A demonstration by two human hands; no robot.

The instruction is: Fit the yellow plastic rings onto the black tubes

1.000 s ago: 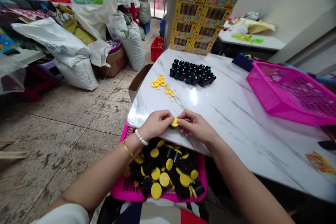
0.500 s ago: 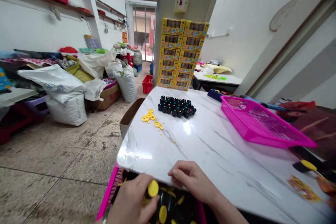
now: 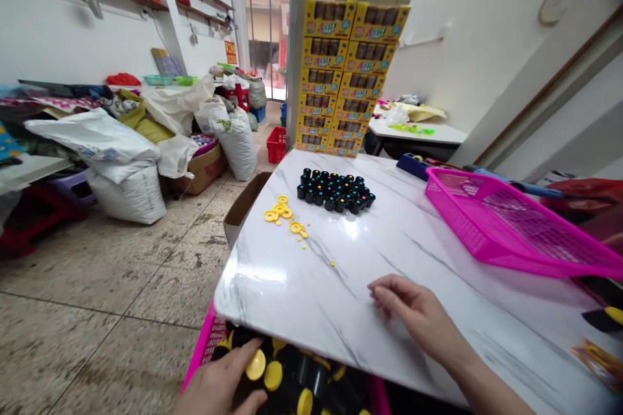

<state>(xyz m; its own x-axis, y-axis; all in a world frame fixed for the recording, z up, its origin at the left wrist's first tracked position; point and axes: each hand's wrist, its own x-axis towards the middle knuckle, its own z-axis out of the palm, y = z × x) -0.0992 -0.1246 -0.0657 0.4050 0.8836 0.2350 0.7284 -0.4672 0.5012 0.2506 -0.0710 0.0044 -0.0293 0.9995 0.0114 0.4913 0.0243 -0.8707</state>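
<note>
My left hand (image 3: 221, 381) reaches into a pink basket (image 3: 198, 345) below the table edge, its thumb and fingers around a black tube with a yellow cap (image 3: 256, 365). Several more black tubes with yellow caps (image 3: 273, 375) fill the basket. Over the white marbled tabletop (image 3: 311, 292), my right hand (image 3: 411, 308) has its fingers curled together; whatever they hold, if anything, is too small to make out. Farther back stands a cluster of small black cylinders (image 3: 335, 191) with coloured dots on top. Yellow rings and bits (image 3: 280, 211) lie to their left.
A pink tray (image 3: 516, 227) rests at the right of the table, near a dark blue box (image 3: 413, 166). Yellow boxes (image 3: 324, 81) are stacked at the far edge. White sacks (image 3: 126, 168) and a cardboard box (image 3: 243, 207) stand at the left.
My right hand has moved right and up, away from the table's front edge. My left hand has shifted slightly left and lower in the basket. The view has turned a little.
</note>
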